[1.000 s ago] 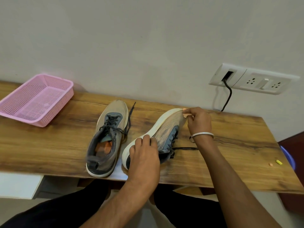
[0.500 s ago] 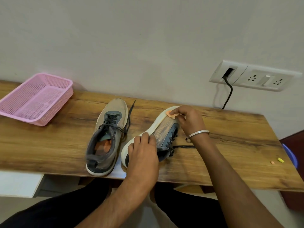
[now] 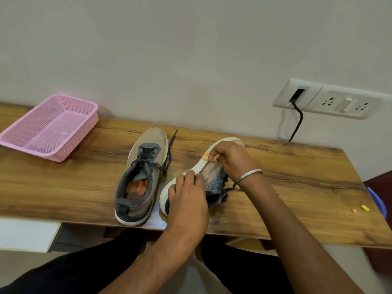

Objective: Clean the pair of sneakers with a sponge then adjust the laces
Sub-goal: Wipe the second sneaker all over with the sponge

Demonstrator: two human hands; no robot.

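Two grey-beige sneakers with white soles lie on the wooden table [image 3: 63, 187]. The left sneaker [image 3: 140, 177] stands upright, its dark laces loose. The right sneaker [image 3: 209, 172] is tipped onto its side, sole edge facing left. My left hand [image 3: 187, 198] grips its heel end and holds it tilted. My right hand [image 3: 230, 160] pinches a small orange sponge [image 3: 205, 156] against the white sole edge near the forefoot. Most of the sponge is hidden under my fingers.
A pink mesh basket [image 3: 51, 128] sits at the table's back left. Small orange [image 3: 205, 210] and yellow [image 3: 365, 207] bits lie near the right front edge. A wall socket panel [image 3: 331, 100] with a black cable [image 3: 298, 122] is behind the table.
My right hand has slid the sponge from the toe tip back along the sole edge toward the midfoot. My left hand keeps its grip on the heel.
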